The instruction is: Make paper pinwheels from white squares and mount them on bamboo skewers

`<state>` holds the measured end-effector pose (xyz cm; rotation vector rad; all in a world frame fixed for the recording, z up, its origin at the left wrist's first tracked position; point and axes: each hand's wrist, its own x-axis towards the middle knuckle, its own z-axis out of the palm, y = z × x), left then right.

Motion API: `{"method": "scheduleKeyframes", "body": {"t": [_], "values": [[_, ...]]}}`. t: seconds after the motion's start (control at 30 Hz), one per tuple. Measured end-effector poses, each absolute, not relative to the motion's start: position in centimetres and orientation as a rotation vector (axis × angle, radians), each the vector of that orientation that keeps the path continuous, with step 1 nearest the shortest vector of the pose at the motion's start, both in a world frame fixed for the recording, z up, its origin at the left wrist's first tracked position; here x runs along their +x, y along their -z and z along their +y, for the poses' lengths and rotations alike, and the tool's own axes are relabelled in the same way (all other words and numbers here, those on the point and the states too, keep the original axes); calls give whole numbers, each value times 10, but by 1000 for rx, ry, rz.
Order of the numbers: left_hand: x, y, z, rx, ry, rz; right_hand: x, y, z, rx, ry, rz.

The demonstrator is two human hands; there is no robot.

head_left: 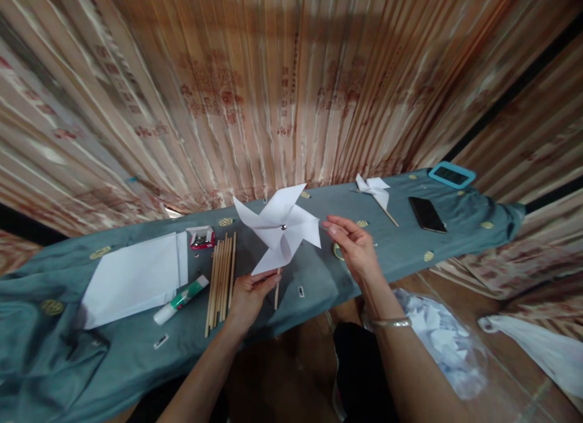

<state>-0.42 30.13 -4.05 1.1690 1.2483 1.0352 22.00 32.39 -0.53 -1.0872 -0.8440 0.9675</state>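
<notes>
A white paper pinwheel (300,224) with a shiny pin head at its centre is held up over the table. My left hand (248,298) is closed on its wooden stick (277,295), just below the paper blades. At the pinwheel's right side is my right hand (353,244), its fingers stretched out close to a blade tip. Whether those fingertips touch the paper I cannot tell. Left of the pinwheel, several wooden sticks (220,283) lie side by side, with a small red box of pins (201,238) behind them.
White paper sheets (136,277) and a glue stick (181,300) lie at the left of the cloth-covered table (319,307). Toward the right are another pinwheel (376,189), a tape roll (337,251), a phone (427,214) and a blue-framed device (452,175). Paper scraps (439,338) fill a clear bag below.
</notes>
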Motion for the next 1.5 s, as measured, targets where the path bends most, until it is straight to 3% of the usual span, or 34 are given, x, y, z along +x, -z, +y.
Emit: {"method": "scheduleKeyframes", "body": {"t": [1.13,1.2,1.37,1.5], "values": [[-8,41,305,1164,-1143,1245,168,4,298,-1116,-1477,-1192],[-10,40,304,1157,-1136,1271,190,-3,300,-1176,-1437,-1303],[-10,38,301,1175,-1102,1245,228,-3,312,-1225,-962,-1030],[-7,39,299,1176,-1073,1222,221,11,320,-1164,-1000,-974]]}}
